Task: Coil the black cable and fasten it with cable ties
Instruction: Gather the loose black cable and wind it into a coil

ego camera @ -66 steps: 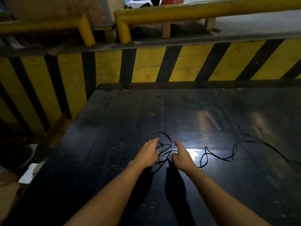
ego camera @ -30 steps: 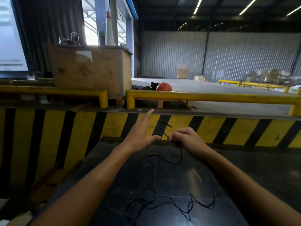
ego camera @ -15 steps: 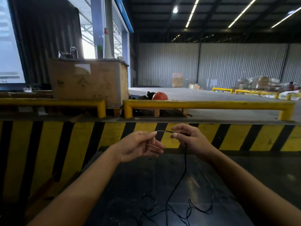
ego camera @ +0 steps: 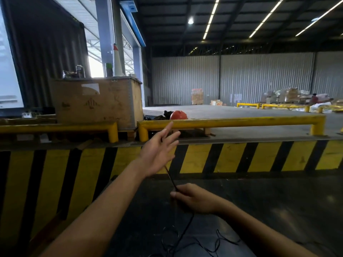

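Observation:
A thin black cable (ego camera: pixel 170 176) runs taut between my two hands above the black table (ego camera: pixel 269 210). My left hand (ego camera: pixel 157 154) is raised in front of the striped barrier with its fingers spread; the cable's upper end stays at its palm, though the exact hold is hidden. My right hand (ego camera: pixel 193 201) is lower and closer to me, closed around the cable. Below it the cable drops to the table, where the remainder lies in loose tangled loops (ego camera: pixel 204 243) at the bottom edge of the view.
A yellow-and-black striped barrier (ego camera: pixel 232 158) borders the table's far side and left. Above it run yellow guard rails (ego camera: pixel 232 122). Behind them stand a wooden crate (ego camera: pixel 96 102) and a red helmet (ego camera: pixel 178 115). An open warehouse floor lies beyond.
Both hands lifted the cable off the table and the view tilted up. Since half a second ago, my right hand slid down along the cable while my left hand rose and spread its fingers.

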Demonstrator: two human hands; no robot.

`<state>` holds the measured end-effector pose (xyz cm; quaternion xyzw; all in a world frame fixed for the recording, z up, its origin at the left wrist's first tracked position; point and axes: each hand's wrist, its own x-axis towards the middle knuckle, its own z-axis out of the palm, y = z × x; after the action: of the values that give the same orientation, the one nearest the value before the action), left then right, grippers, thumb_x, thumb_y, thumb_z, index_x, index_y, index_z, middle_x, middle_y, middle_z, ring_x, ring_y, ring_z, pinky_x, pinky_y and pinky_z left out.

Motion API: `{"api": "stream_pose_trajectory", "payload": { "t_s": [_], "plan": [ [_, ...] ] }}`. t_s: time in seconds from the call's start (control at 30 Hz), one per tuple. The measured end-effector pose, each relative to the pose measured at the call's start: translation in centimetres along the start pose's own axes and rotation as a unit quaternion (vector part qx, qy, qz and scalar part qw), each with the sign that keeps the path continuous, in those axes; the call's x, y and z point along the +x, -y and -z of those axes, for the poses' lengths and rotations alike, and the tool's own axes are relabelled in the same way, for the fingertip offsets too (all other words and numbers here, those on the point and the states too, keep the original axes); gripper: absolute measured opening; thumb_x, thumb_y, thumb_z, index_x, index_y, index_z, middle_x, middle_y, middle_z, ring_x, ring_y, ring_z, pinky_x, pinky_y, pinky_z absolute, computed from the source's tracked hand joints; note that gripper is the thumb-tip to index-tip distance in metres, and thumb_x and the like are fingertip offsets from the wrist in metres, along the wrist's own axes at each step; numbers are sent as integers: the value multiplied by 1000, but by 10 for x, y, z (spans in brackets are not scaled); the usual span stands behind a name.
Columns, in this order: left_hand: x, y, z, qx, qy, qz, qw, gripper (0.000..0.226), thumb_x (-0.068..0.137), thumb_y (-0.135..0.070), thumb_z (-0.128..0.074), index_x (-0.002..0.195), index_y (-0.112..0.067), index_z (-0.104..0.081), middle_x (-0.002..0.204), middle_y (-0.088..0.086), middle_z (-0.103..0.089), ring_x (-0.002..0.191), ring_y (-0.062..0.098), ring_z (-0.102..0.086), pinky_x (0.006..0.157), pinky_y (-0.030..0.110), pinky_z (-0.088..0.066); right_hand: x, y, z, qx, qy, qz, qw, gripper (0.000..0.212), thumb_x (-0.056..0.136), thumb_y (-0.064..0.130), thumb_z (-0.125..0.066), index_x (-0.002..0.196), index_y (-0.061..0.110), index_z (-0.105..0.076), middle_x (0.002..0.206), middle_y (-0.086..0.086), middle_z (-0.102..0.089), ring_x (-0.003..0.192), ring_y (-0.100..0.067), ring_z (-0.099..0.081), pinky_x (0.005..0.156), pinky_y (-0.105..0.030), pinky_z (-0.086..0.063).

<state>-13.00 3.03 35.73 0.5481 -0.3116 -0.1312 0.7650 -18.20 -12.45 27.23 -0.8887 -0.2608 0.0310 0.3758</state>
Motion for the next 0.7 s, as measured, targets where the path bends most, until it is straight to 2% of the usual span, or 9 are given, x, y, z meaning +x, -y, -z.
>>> {"api": "stream_pose_trajectory", "payload": {
  "t_s": [0.1,0.17,0.23,0.33,0.43,0.53,0.57,0.63,0.7],
  "plan": [
    [-4,-5,27,125,-27,43,991,41,93,-53,-31,133,-56,-32,158,-2,-20,144,27,-12,109,65,1,-12,-2,35,-58,-1,3,998,21,97,33,-45,79,33,-57,73,9,-56,62,5,-54,64,-23,-45],
    [-11,-7,40,217,-17,97,971,44,93,-55,-29,137,-56,-25,159,-2,-17,145,28,-11,108,66,1,-17,2,66,-92,-37,21,995,19,95,29,-49,78,35,-57,74,8,-56,64,4,-55,65,-21,-44],
    [-16,-5,47,343,18,163,925,46,93,-55,-29,139,-55,-21,158,-2,-18,144,29,-15,111,65,-5,-16,9,92,-109,-89,37,989,16,93,26,-53,80,29,-61,72,6,-58,63,1,-55,63,-20,-44],
    [-21,0,43,476,102,250,837,47,92,-59,-28,138,-55,-20,157,0,-23,137,28,-30,106,58,-31,-5,14,113,-145,-204,66,966,10,89,25,-59,85,19,-66,72,5,-61,64,-4,-58,61,-21,-46],
    [-27,3,30,325,198,328,865,49,89,-61,-32,137,-57,-22,155,1,-25,136,35,-34,91,60,-43,14,11,115,-118,-334,72,932,11,90,26,-59,91,19,-67,74,8,-61,68,-5,-57,60,-19,-40],
    [-30,0,15,162,275,299,899,48,88,-58,-37,135,-57,-30,151,-1,-33,134,35,-38,92,64,-44,28,-1,95,-53,-378,39,924,13,94,27,-52,95,21,-63,81,7,-61,74,-5,-59,61,-19,-40],
    [-28,-2,11,113,291,271,911,48,88,-56,-38,135,-55,-32,150,0,-37,133,35,-40,91,63,-46,31,-7,83,-52,-352,25,934,13,96,26,-49,96,22,-62,85,7,-62,78,-6,-60,62,-19,-42],
    [-20,-8,4,20,288,202,936,48,90,-53,-39,137,-51,-33,148,2,-41,133,34,-41,89,62,-48,32,-18,51,-80,-232,15,969,17,97,23,-46,103,21,-62,96,6,-62,88,-8,-62,67,-17,-46],
    [-10,-14,-1,-29,222,128,966,45,90,-52,-38,135,-51,-37,149,2,-39,134,33,-39,93,67,-42,31,-22,14,-78,-119,13,990,22,98,30,-40,103,24,-61,94,7,-61,85,-3,-60,71,-21,-48]
  ]
}}
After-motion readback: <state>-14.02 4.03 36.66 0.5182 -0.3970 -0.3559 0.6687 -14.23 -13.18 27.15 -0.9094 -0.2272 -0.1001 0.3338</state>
